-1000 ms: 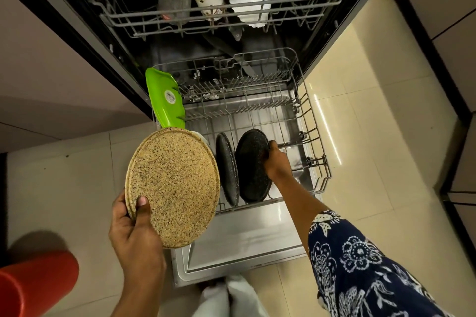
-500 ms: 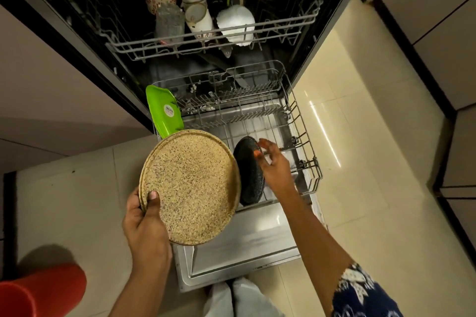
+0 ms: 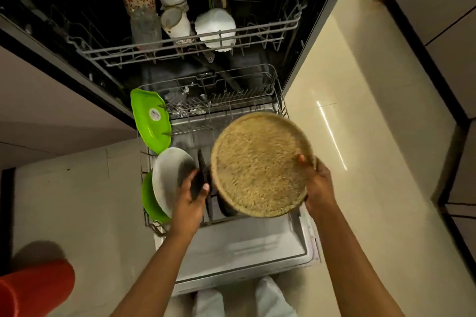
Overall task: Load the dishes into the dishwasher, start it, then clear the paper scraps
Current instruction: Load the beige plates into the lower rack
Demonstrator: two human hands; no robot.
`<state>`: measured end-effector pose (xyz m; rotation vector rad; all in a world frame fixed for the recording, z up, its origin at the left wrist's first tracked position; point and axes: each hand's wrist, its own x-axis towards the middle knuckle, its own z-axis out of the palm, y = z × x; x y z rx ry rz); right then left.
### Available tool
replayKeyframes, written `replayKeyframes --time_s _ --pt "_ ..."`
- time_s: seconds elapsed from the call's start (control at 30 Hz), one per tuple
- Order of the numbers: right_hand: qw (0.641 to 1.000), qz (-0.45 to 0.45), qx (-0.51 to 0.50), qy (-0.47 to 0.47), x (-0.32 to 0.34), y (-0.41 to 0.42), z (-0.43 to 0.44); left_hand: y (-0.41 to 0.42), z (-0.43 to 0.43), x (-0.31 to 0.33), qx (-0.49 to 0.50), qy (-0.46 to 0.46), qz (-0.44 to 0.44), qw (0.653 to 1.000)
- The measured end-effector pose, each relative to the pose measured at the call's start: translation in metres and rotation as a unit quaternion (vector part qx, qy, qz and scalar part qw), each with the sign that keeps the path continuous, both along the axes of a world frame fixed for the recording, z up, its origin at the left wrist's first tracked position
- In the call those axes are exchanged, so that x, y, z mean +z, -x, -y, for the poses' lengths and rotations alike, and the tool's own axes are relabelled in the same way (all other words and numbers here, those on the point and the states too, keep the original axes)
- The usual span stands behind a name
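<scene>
My right hand [image 3: 319, 185] grips the right edge of a round speckled tan plate [image 3: 260, 165], tilted above the right side of the pulled-out lower rack [image 3: 279, 100]. My left hand [image 3: 189, 201] is closed on the rim of a black plate [image 3: 199, 180] standing upright in the rack. To the left of it stand a white plate [image 3: 168, 175] and a green plate [image 3: 149, 204]. Another green plate [image 3: 150, 121] leans at the rack's far left. A second dark plate is mostly hidden under the tan plate.
The upper rack [image 3: 193, 47] holds cups, a glass and a white bowl [image 3: 215, 27]. The open dishwasher door [image 3: 244, 247] lies flat below my arms. A red bucket [image 3: 36, 288] stands on the tiled floor at lower left. Cabinets line the right side.
The tan plate went from my left hand to my right hand and moved right over the rack. My left hand has taken the black plate's rim. My right hand let go of the dark plate.
</scene>
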<state>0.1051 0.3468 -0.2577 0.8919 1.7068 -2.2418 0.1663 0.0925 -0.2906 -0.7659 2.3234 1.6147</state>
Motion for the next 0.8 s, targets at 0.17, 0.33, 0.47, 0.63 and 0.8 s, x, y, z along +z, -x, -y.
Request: replayKeyframes --time_s 0.17,0.33,0.47,0.63,0.8 --pt "0.962 -0.037 -0.01 -0.27 0.003 0.012 -0.039 0.009 -0.024 -0.04 0.0 0.079 0.026 0.997" --pt "0.902 -0.047 0.141 -0.405 -0.017 0.005 -0.028 0.009 -0.045 -0.053 0.033 0.109 0.078 0.99" --pt "0.869 -0.053 0.215 -0.443 -0.03 0.001 -0.007 0.002 -0.052 -0.059 0.026 0.14 0.053 0.988" --pt "0.84 -0.024 0.262 -0.475 -0.036 0.005 0.007 0.0 -0.049 -0.059 0.014 0.145 0.044 0.988" --pt "0.841 -0.009 0.277 -0.464 -0.041 0.012 0.015 -0.003 -0.047 -0.061 0.015 0.138 0.045 0.989"
